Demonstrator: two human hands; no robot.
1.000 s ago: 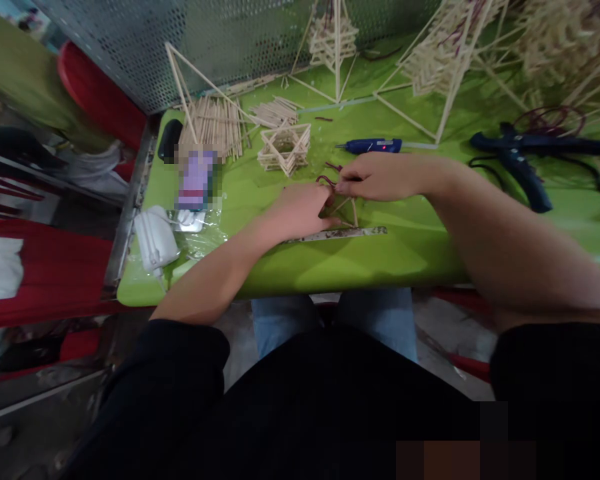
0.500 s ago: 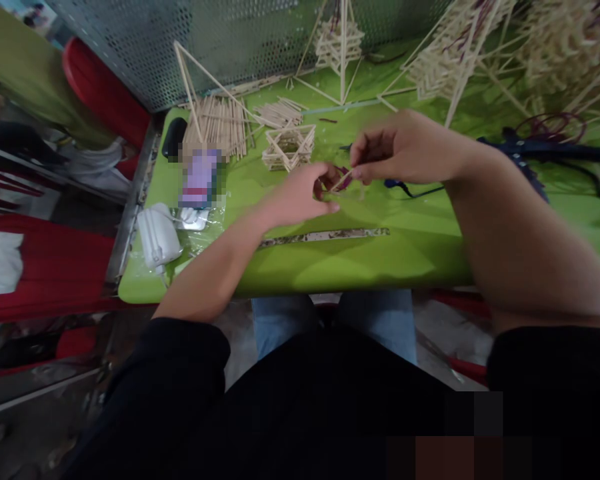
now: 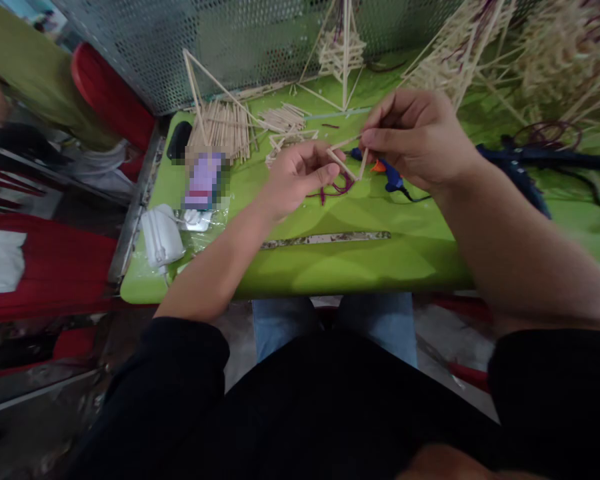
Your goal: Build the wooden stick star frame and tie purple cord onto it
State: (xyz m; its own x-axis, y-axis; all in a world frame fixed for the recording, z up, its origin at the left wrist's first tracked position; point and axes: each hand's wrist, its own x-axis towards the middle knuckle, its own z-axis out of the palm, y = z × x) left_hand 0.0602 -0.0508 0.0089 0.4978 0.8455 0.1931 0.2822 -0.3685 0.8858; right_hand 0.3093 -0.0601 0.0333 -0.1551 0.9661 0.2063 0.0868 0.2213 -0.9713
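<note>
Between my two hands is a small triangle of thin wooden sticks (image 3: 344, 165), raised over the table. My left hand (image 3: 300, 175) pinches its left corner between thumb and fingers. At the upper right corner, my right hand (image 3: 420, 139) grips it with the fingertips. Purple string (image 3: 337, 189) lies on the table below the triangle. A blue glue gun (image 3: 393, 177) with an orange part rests under my right hand, partly hidden. Behind my left hand stands a small stacked stick frame (image 3: 290, 140), partly covered by it.
On the green table (image 3: 340, 270) are a stick pile (image 3: 225, 130), a shorter-stick pile (image 3: 283, 119), a phone (image 3: 204, 179), a white pouch (image 3: 161, 235) and a flat mottled strip (image 3: 325, 238). Larger stick structures (image 3: 343, 53) stand at the back against a perforated metal panel (image 3: 260, 47).
Both hands have risen a little, and my right hand has moved right. The stick triangle now shows plainly between them, and the glue gun and purple string are more visible.
</note>
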